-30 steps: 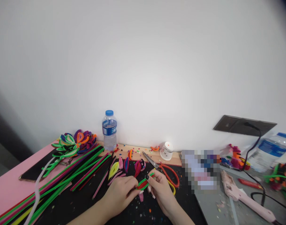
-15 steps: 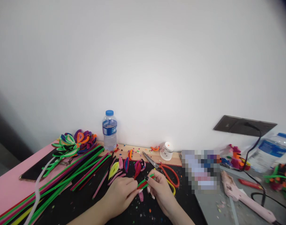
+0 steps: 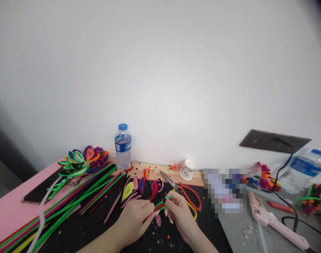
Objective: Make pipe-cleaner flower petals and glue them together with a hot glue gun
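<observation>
Black mat (image 3: 78, 228); left hand (image 3: 135, 218) and right hand (image 3: 179, 215) closed over it, short of its far edge.
Scissors (image 3: 174, 185) lie beyond the right hand, crossing the mat's far edge. Green-and-red fuzzy strip (image 3: 159, 205) is held over the mat, one end pinched in each hand; neither hand is nearer. Long axis slants from the left hand away toward the mat's far right corner; only the middle stretch shows. Pink loop (image 3: 158, 220) sits just on the strip's near side, probably resting on the mat; contact too small to tell.
</observation>
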A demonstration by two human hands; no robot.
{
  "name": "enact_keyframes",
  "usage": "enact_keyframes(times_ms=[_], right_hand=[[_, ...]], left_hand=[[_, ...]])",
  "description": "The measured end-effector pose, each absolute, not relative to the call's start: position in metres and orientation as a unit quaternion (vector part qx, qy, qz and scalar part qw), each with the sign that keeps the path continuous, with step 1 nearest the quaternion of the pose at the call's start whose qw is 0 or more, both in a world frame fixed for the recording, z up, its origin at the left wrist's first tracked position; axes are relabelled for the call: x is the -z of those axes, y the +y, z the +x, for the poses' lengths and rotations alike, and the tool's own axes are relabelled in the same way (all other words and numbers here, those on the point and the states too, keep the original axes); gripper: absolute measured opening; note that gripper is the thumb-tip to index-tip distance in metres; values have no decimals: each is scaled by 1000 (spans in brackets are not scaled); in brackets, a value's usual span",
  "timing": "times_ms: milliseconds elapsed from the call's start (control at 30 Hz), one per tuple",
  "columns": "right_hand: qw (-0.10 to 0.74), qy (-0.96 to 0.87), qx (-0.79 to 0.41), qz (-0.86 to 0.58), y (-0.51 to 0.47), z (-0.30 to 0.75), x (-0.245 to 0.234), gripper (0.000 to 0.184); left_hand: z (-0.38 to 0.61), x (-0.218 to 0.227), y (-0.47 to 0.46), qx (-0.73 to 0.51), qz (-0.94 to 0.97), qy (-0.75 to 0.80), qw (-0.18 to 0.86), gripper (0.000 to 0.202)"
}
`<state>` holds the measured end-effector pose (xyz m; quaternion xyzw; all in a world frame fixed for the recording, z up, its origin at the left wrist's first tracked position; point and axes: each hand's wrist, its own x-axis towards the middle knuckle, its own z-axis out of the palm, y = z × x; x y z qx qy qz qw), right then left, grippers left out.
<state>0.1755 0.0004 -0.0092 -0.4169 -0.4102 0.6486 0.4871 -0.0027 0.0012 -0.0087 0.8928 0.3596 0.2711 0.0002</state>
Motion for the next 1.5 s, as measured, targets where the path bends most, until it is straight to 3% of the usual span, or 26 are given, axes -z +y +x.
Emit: enact_keyframes(times_ms=[267, 533, 833, 1267, 1500], right_hand=[[483, -416, -645, -421, 0, 175, 9, 32], [498, -418, -630, -424, 1, 176, 13, 34], [463, -454, -645, -404, 0, 172, 12, 31], [466, -451, -625, -435, 2, 170, 16, 36], [405, -520, -587, -470, -4, 167, 6, 30]], left_hand=[[-3, 13, 1, -263, 894, 363, 19, 24], [-1, 2, 4, -263, 812, 451, 262, 11], [3, 0, 3, -277, 807, 393, 343, 23], [3, 4, 7, -269, 780, 422, 375, 31], [2, 7, 8, -208, 834, 409, 307, 24]])
